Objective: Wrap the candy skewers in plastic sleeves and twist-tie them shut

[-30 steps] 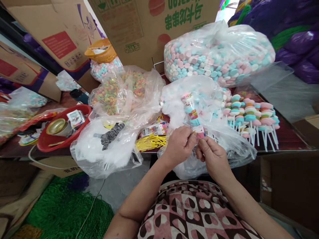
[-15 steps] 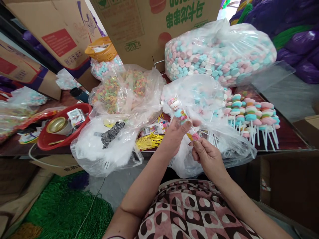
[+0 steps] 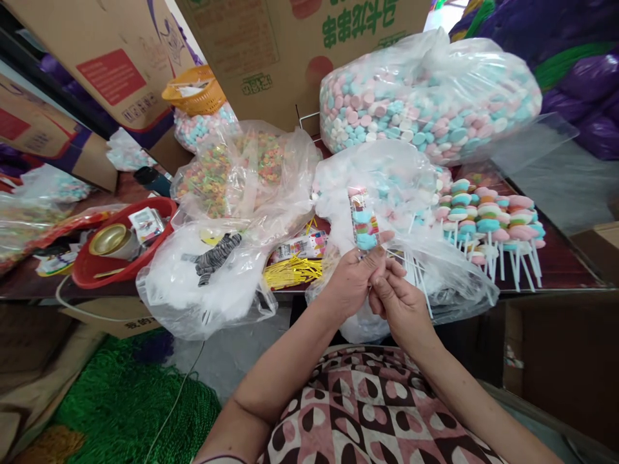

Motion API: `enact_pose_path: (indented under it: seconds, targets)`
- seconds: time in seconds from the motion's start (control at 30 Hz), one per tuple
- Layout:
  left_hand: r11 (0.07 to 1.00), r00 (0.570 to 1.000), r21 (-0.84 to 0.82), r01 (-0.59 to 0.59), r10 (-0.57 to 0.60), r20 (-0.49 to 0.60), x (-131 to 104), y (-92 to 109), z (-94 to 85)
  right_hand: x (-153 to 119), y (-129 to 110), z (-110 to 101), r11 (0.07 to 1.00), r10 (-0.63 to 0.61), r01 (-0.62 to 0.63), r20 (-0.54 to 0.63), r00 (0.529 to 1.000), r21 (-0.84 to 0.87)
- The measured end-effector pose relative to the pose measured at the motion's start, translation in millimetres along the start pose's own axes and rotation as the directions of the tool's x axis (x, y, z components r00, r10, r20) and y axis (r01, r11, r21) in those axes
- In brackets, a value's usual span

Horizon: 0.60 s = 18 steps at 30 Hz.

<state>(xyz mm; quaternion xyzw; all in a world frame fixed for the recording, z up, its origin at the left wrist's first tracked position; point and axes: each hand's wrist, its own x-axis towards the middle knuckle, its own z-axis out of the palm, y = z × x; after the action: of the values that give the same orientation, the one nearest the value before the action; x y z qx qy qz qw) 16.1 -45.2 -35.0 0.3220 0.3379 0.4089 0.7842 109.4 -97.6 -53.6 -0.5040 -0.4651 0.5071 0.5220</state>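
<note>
A marshmallow skewer in a printed clear wrapper [image 3: 363,222] stands upright above my hands, its pink, blue and coloured pieces showing. My left hand [image 3: 355,277] is closed around the lower end of it. Right against it, my right hand [image 3: 399,296] pinches at the bottom of the wrapper, where the stick is hidden by fingers. Loose white sticks [image 3: 420,277] lie just beyond my right hand on a clear plastic bag. Gold twist ties [image 3: 293,273] and flat printed wrappers [image 3: 302,247] lie left of my hands.
Finished marshmallow skewers [image 3: 488,219] are grouped at the right of the table. Behind stands a big bag of marshmallows [image 3: 425,109]. Bags of gummy rings [image 3: 232,171] and a red basin [image 3: 91,267] are on the left. Cardboard boxes [image 3: 271,38] rise at the back.
The wrapped skewer has swung from leaning left to nearly upright. My left hand has shifted lower and right, and my hands have come together at its base.
</note>
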Motion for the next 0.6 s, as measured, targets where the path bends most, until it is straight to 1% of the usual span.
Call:
enact_pose_path:
  seconds: [0.03,0.1,0.17,0.2,0.23,0.27,0.3,0.33,0.37,0.4,0.43,0.47,0.5,0.53,0.57,0.6]
  targets:
    - [1.000,0.999,0.002,0.003,-0.003,0.037,0.3,0.7,-0.9,0.6,-2.2,-2.9,1.000,0.008,-0.008,0.028,1.000,-0.013]
    - [1.000,0.992,0.006,-0.018,0.017,0.127,-0.4,4.8,-3.3,2.0,-10.2,-15.7,0.995,0.036,-0.021,0.157,0.987,-0.093]
    - [0.997,0.986,-0.009,-0.079,0.080,0.146,-2.9,11.0,-6.5,4.3,-22.2,-35.7,0.970,0.068,0.011,0.312,0.948,-0.243]
    - [0.994,0.983,-0.012,-0.112,0.113,0.148,-4.8,13.9,-8.1,6.0,-28.9,-46.5,0.946,0.068,0.047,0.338,0.939,-0.319]
    - [0.991,0.979,-0.014,-0.133,0.134,0.156,-7.1,16.2,-9.2,8.2,-35.5,-56.3,0.931,0.044,0.070,0.302,0.952,-0.357]
    - [0.992,0.974,-0.019,-0.125,0.127,0.187,-9.6,17.6,-9.6,10.8,-41.6,-63.9,0.930,0.002,0.081,0.225,0.974,-0.358]
    - [0.996,0.966,-0.030,-0.081,0.086,0.245,-12.1,18.0,-9.1,13.9,-46.7,-68.4,0.943,-0.039,0.081,0.135,0.990,-0.322]
    - [0.999,0.946,-0.044,-0.006,0.020,0.323,-14.7,17.4,-7.6,17.1,-50.7,-69.4,0.967,-0.062,0.076,0.062,0.996,-0.244]
    - [0.995,0.910,-0.055,0.087,-0.057,0.410,-17.2,15.9,-5.3,20.4,-53.6,-67.0,0.988,-0.054,0.058,0.031,0.998,-0.141]
    - [0.982,0.861,-0.058,0.181,-0.129,0.493,-19.5,14.0,-2.5,23.4,-55.2,-61.5,0.999,-0.020,0.022,0.060,0.998,-0.025]
    - [0.964,0.809,-0.054,0.260,-0.187,0.557,-21.7,11.8,0.2,26.1,-55.9,-53.8,0.996,0.019,-0.030,0.125,0.992,0.085]
    - [0.950,0.769,-0.045,0.310,-0.223,0.598,-23.6,9.9,2.5,28.2,-55.9,-44.9,0.983,0.064,-0.100,0.224,0.973,0.156]
    - [0.946,0.756,-0.032,0.324,-0.238,0.610,-25.1,8.3,3.7,29.8,-55.3,-35.6,0.967,0.088,-0.152,0.293,0.952,0.202]
    - [0.954,0.772,-0.008,0.299,-0.236,0.591,-26.2,7.3,3.8,31.0,-54.3,-26.5,0.954,0.103,-0.185,0.321,0.941,0.235]
    - [0.971,0.814,0.045,0.235,-0.222,0.536,-26.9,6.7,2.6,31.9,-53.0,-18.1,0.945,0.112,-0.200,0.317,0.942,0.259]
    - [0.980,0.872,0.146,0.135,-0.188,0.452,-26.9,6.3,0.5,32.6,-51.4,-10.6,0.939,0.112,-0.190,0.270,0.956,0.285]
